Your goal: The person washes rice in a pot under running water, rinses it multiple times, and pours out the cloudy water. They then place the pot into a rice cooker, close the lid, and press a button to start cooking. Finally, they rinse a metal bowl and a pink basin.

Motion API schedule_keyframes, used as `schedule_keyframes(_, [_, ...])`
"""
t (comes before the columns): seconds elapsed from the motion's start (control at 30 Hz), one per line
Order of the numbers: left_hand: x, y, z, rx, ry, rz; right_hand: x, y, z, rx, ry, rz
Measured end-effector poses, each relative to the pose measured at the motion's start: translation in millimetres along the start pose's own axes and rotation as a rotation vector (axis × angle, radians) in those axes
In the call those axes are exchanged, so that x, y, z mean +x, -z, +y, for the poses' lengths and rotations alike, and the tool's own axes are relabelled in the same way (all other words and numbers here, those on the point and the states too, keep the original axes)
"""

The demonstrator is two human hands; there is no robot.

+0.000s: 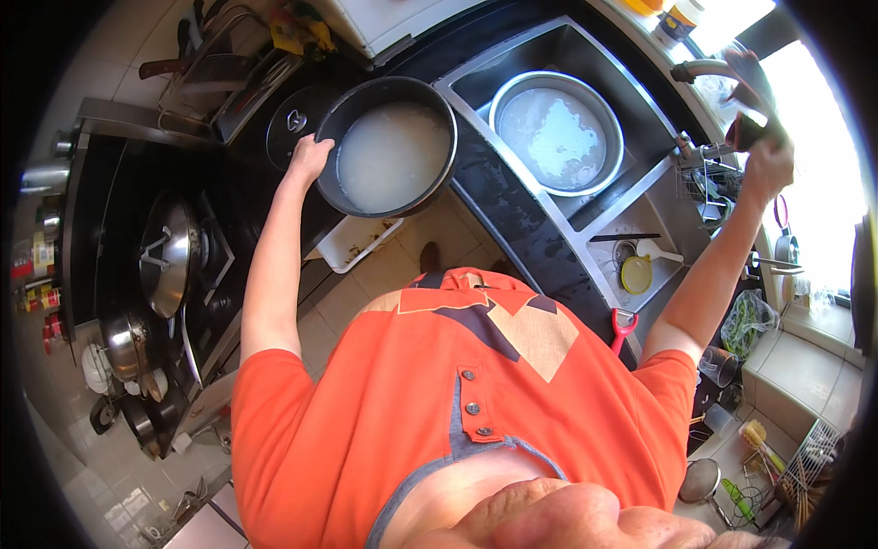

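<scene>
My left hand [313,159] grips the left side of a dark cooking pot [444,165], thumb over the rim. Cloudy whitish liquid [394,154] half fills the pot, which overhangs the counter's front edge. At the far right, my raised right hand [768,168] closes around a curved metal faucet [710,68]. Blur and glare hide its fingers and the dark part beside them. Inside the sink's larger basin [473,81] sits a round metal basin [617,154] of cloudy liquid with a bright reflection. A round dark lid [280,130] lies beside the pot.
Chopsticks [621,237], a yellow strainer [636,274] and a white spoon [658,250] lie in the smaller sink basin. A red peeler [623,329] rests on its edge. A lidded wok [164,257] stands on the stove. Below the pot is a white tray [339,250].
</scene>
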State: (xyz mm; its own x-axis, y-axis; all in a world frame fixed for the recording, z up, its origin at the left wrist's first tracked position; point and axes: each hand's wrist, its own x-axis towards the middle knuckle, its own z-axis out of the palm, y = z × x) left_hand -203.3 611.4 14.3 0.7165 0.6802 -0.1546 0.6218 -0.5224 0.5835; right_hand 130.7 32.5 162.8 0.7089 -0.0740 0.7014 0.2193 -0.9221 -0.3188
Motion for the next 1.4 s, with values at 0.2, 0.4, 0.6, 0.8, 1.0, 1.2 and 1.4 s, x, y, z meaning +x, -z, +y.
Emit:
schedule_keyframes(0.2, [2.4,25.8,34.6,-0.168,0.283,-0.545,-87.6,10.3,6.8,0.715,-0.689,-0.088])
schedule_keyframes(0.4, [16.6,30.3,6.4,-0.348,0.307,-0.782,-166.1,39.7,-31.2,1.642,-0.976,-0.134])
schedule_keyframes(0.6, [-40.3,25.2,24.4,-0.566,0.429,-0.582,-268.0,13.2,-93.0,1.865,-1.021,0.056])
schedule_keyframes(0.8, [-76.4,19.0,30.8,-0.697,0.708,-0.587,-317.3,24.2,-92.9,2.127,-1.275,-0.316])
schedule_keyframes(1.0, [-102.4,21.2,61.8,-0.742,0.755,-0.622,-322.8,33.2,-143.8,1.313,-0.437,-1.094])
schedule_keyframes(1.2, [-128.5,38.2,99.0,-0.784,0.755,-0.633,-286.3,11.9,-167.8,1.14,0.486,-0.655])
schedule_keyframes(1.4, [-148.1,63.6,121.0,-0.707,0.642,-0.58,-212.1,-7.2,-192.1,1.497,0.338,-0.735])
